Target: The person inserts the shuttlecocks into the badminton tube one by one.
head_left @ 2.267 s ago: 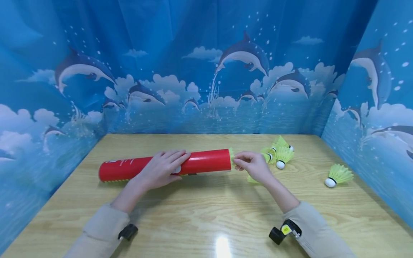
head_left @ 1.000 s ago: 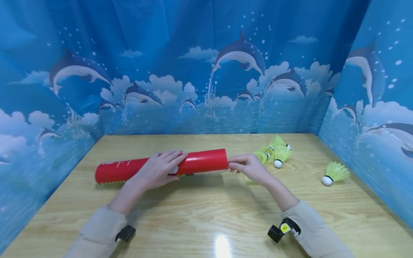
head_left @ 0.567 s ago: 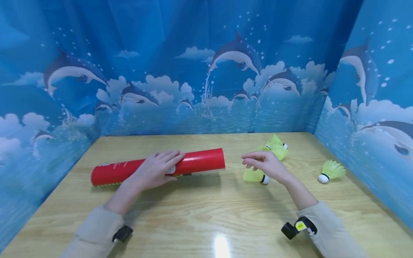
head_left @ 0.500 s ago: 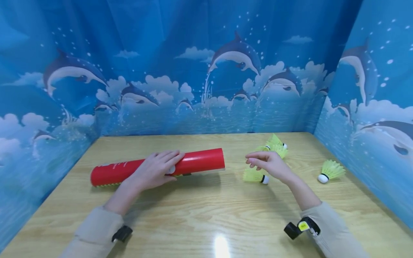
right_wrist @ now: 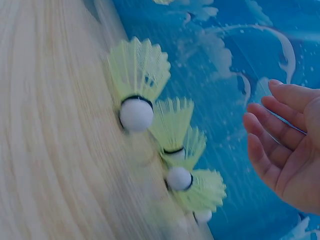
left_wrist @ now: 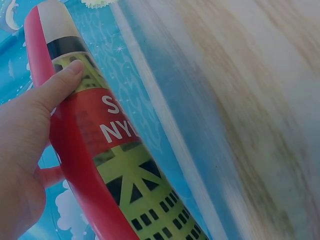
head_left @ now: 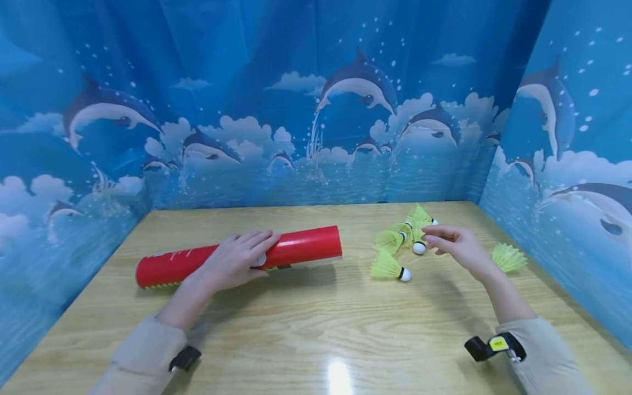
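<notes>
My left hand [head_left: 234, 263] grips a long red shuttlecock tube [head_left: 311, 244] from above, fingers over its top. In the left wrist view the thumb presses on the tube's printed yellow-green side [left_wrist: 132, 175]. The tube lies slanted, its right end raised a little off the table. My right hand [head_left: 459, 249], fingers loosely bent and holding nothing, hovers at the right side of a group of yellow shuttlecocks [head_left: 390, 240]. Closest to me in that group lies one shuttlecock [head_left: 386, 267] with its white cork to the right. The right wrist view shows the hand [right_wrist: 295, 145] apart from the shuttlecocks [right_wrist: 139, 75].
A lone shuttlecock [head_left: 508, 258] lies near the table's right edge, its cork hidden behind my right hand. Blue dolphin-printed curtains [head_left: 276, 109] stand along the back and sides of the wooden table [head_left: 296, 329].
A yellow skirt that stuck out of the tube's right end has gone inside, pushed by my right hand. That hand then drew back rightward to the shuttlecocks. My left hand keeps its grip.
</notes>
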Available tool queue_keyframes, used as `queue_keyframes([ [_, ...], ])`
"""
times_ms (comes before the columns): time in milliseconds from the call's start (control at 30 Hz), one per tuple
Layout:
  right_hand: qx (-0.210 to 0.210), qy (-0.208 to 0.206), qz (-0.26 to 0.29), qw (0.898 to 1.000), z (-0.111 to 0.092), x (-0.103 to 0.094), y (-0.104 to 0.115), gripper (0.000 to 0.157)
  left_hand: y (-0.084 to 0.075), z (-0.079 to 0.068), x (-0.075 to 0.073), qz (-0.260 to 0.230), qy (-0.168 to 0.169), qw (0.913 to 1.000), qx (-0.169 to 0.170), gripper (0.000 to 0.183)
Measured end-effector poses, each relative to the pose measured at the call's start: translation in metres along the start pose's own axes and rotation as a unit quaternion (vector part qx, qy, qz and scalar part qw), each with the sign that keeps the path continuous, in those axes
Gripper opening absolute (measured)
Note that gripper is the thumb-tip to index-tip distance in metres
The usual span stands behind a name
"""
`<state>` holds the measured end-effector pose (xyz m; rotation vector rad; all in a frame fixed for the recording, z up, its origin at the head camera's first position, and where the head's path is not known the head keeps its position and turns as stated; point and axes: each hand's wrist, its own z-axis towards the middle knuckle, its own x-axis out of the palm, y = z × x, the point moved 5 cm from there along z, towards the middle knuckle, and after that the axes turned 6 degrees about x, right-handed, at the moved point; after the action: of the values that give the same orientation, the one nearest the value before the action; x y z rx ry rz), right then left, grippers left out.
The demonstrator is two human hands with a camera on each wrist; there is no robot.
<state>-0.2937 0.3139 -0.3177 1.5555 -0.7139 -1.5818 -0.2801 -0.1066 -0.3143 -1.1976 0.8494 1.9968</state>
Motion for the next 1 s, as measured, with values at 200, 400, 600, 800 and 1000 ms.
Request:
queue_keyframes([
  [200, 0.002, -0.034, -0.019, 0.999, -0.008, -0.03, -0.021, 0.047, 0.001, -0.002, 0.0, -0.002, -0.002, 1.0, -0.004, 0.092],
  [400, 0.048, -0.056, -0.022, 0.997, -0.018, -0.057, -0.043, 0.048, 0.001, -0.002, 0.001, 0.002, -0.004, 1.0, -0.001, 0.092],
  [600, 0.092, -0.073, -0.03, 0.993, -0.028, -0.081, -0.066, 0.047, 0.001, -0.002, 0.003, -0.001, -0.002, 1.0, -0.004, 0.092],
  [800, 0.129, -0.109, -0.047, 0.984, -0.034, -0.101, -0.086, 0.061, 0.002, -0.003, 0.003, -0.003, -0.003, 1.0, -0.007, 0.093],
  [1000, 0.147, -0.145, -0.054, 0.977, -0.041, -0.118, -0.099, 0.067, 0.003, -0.003, 0.004, -0.003, -0.003, 1.0, -0.007, 0.093],
])
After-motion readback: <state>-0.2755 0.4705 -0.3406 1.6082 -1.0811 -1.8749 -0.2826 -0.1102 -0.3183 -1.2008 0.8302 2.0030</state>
